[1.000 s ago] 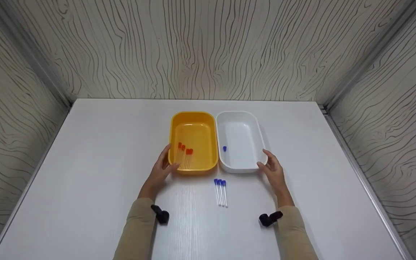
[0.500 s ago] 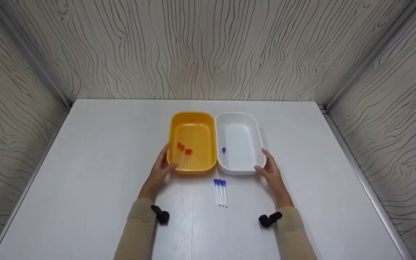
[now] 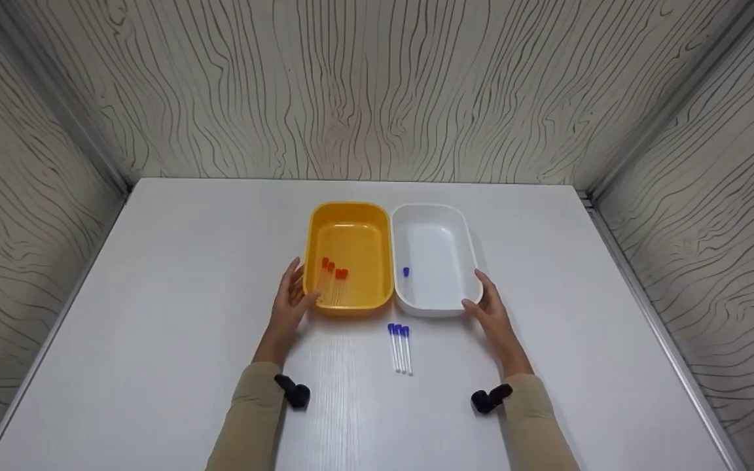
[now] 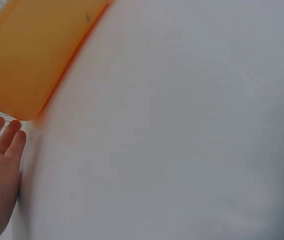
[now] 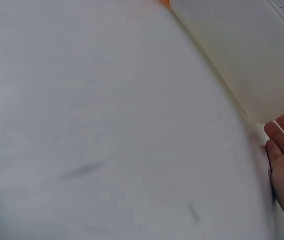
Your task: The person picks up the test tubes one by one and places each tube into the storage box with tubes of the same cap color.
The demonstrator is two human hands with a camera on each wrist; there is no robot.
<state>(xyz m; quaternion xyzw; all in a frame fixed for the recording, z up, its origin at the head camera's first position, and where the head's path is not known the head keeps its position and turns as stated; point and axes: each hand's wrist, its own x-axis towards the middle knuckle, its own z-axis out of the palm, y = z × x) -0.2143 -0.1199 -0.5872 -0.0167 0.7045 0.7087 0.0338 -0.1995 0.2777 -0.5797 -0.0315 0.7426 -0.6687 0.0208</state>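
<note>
A yellow tray (image 3: 351, 222) and a white tray (image 3: 432, 226) stand side by side on the table. My left hand (image 3: 285, 314) is at the yellow tray's near left corner, thumb by the rim, fingers straight and spread outward off its side. My right hand (image 3: 496, 317) grips the near right corner of the white tray, thumb on the front rim and fingers along the side. Several slim clear tubes with red caps (image 3: 331, 267) lie in the yellow tray. One tube with a blue cap (image 3: 406, 271) lies in the white one.
In front of the trays, several slim clear tubes with blue caps (image 3: 400, 350) lie together on the white table (image 3: 174, 294). Wood-patterned panels (image 3: 351, 91) rise behind and at both sides. A black wrist camera (image 3: 297, 394) juts from the left sleeve.
The white tray has shifted slightly toward me and left with my right hand, then stayed put. My left fingers have straightened and come away from the yellow tray's side.
</note>
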